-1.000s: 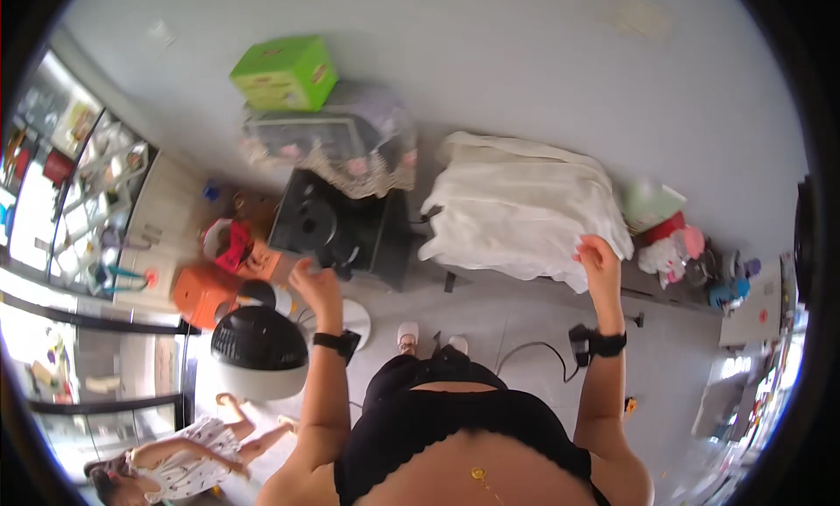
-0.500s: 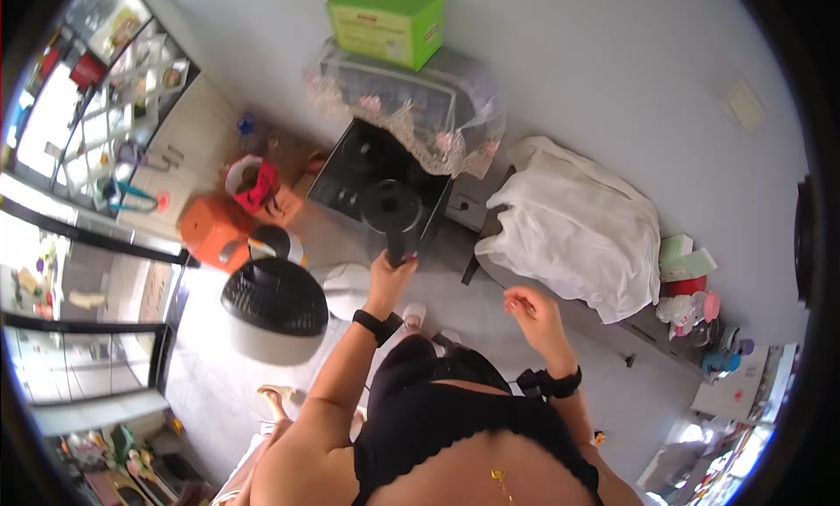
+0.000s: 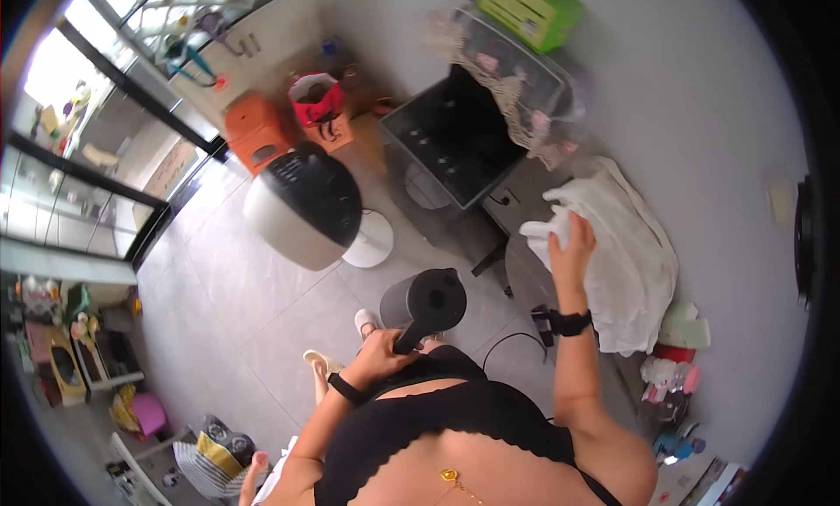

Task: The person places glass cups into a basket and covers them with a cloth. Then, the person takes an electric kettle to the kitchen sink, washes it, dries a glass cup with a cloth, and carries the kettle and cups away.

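Note:
A dark grey kettle (image 3: 430, 298) hangs over the floor in front of my body, and my left hand (image 3: 378, 355) is wrapped round its black handle. My right hand (image 3: 573, 243) is at the left edge of the white cloth (image 3: 626, 261), with its fingers curled around a fold there. That cloth lies draped over a low surface by the wall. Up and to the left of my right hand stands a black-topped cabinet (image 3: 459, 134), partly under a lace-edged cover.
A black and white fan (image 3: 306, 204) stands on the left near orange stools (image 3: 255, 131). A green box (image 3: 530, 14) sits on the covered case. Another person's hand (image 3: 255, 469) shows at the bottom left. A cable (image 3: 516, 335) lies on the floor.
The view has turned right. My left hand has lifted the kettle off the black top and drawn it toward my body. My right hand has moved onto the white cloth.

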A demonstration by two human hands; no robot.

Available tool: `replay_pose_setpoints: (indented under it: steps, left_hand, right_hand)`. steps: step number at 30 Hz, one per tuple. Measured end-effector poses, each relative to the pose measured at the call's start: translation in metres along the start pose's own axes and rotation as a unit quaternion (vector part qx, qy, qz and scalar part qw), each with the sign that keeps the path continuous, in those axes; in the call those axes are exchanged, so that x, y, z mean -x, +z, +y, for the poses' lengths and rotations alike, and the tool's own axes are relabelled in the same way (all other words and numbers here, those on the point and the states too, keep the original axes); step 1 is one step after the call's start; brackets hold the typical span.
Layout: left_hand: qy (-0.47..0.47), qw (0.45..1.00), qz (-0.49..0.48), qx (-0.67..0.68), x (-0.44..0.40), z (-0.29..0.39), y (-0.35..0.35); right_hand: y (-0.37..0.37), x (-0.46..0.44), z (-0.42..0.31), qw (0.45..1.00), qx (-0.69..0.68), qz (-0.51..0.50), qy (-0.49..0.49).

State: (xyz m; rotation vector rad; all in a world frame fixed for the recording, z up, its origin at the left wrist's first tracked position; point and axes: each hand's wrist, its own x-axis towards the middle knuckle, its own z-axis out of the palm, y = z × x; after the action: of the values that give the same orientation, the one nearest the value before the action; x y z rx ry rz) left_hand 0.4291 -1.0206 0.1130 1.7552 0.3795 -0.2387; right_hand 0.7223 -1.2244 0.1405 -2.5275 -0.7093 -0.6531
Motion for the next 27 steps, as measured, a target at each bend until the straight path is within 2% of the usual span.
replay_pose_setpoints:
  steps: [1, 3, 4, 5, 6, 7, 9, 13, 15, 16, 18, 20, 22, 23, 27]
  left_hand:
    - [-0.001, 1.0, 0.02, 0.006, 0.003, -0.003, -0.008]
    - [0.01, 0.999, 0.0, 0.045, 0.014, -0.008, -0.031]
    - [0.005, 0.999, 0.023, 0.046, 0.022, -0.014, -0.043]
    - [0.034, 0.999, -0.002, 0.027, 0.027, -0.021, -0.057]
    - [0.062, 0.998, -0.028, 0.008, 0.033, -0.029, -0.072]
    - [0.091, 0.995, -0.039, 0.011, 0.042, -0.037, -0.086]
    - [0.097, 0.995, -0.019, 0.022, 0.071, -0.052, -0.114]
    - [0.082, 0.993, 0.04, 0.075, 0.14, -0.082, -0.162]
    - [0.074, 0.991, 0.081, 0.083, 0.17, -0.09, -0.19]
    - [0.071, 0.989, 0.097, 0.081, 0.182, -0.094, -0.202]
    - [0.083, 0.974, 0.19, 0.088, 0.205, -0.105, -0.221]
    - [0.041, 0.962, 0.236, 0.128, 0.222, -0.112, -0.24]
    - [-0.023, 0.943, 0.291, 0.158, 0.233, -0.131, -0.259]
    - [-0.036, 0.94, 0.307, 0.144, 0.235, -0.142, -0.27]
    - [-0.143, 0.909, 0.317, 0.231, 0.242, -0.169, -0.333]
  right_hand:
    - [-0.003, -0.005, -0.011, 1.0, -0.011, -0.002, -0.018]
    - [-0.018, -0.004, -0.051, 0.989, -0.137, -0.044, 0.026]
    - [-0.014, 0.006, -0.073, 0.96, -0.238, -0.127, 0.07]
    - [-0.009, 0.015, -0.099, 0.913, -0.334, -0.208, 0.108]
    - [-0.005, 0.028, -0.131, 0.865, -0.423, -0.264, 0.059]
    - [-0.001, 0.042, -0.162, 0.831, -0.45, -0.321, 0.059]
    - [0.004, 0.063, -0.224, 0.799, -0.43, -0.42, 0.03]
    - [0.02, 0.08, -0.336, 0.772, -0.453, -0.441, -0.064]
    - [0.04, 0.084, -0.38, 0.722, -0.49, -0.487, -0.035]
    - [0.047, 0.083, -0.403, 0.715, -0.495, -0.492, -0.047]
    - [0.062, 0.082, -0.449, 0.701, -0.489, -0.506, -0.117]
    - [0.087, 0.083, -0.489, 0.692, -0.494, -0.502, -0.158]
    - [0.109, 0.08, -0.533, 0.655, -0.488, -0.536, -0.213]
    - [0.118, 0.077, -0.555, 0.634, -0.498, -0.555, -0.204]
    - [0.172, 0.072, -0.64, 0.632, -0.476, -0.548, -0.271]
